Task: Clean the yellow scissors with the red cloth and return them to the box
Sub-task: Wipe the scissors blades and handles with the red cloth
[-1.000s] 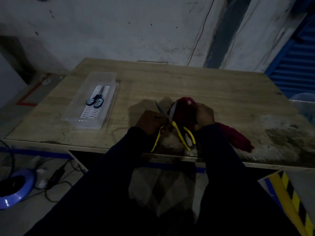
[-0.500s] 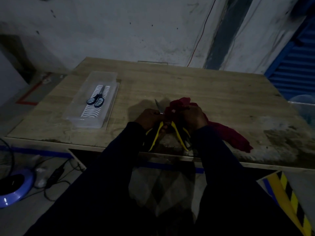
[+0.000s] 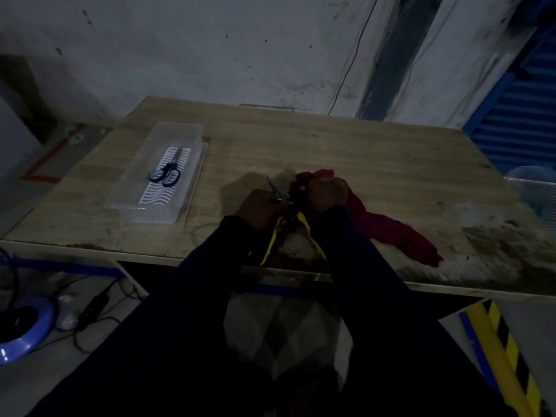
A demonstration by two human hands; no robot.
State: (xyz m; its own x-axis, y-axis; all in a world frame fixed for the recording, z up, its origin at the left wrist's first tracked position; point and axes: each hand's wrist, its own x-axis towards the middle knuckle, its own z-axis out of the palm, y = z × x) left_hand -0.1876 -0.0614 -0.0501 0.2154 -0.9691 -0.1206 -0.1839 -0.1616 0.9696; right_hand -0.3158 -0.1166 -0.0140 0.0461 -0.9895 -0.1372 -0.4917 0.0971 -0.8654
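Carefully now: our left hand [image 3: 261,208] grips the yellow scissors [image 3: 278,196], open-bladed; our right hand [image 3: 326,196], bunching the red cloth [image 3: 391,230], could slip onto 1 exposed blade.

Right hand [image 3: 326,195] with red cloth [image 3: 391,233] now farther up blade.

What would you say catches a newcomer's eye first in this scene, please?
Most likely the two hands at the table's near edge: the left hand grips the yellow scissors while the right hand presses the red cloth to a blade. Next, the clear box at the left holding blue scissors.
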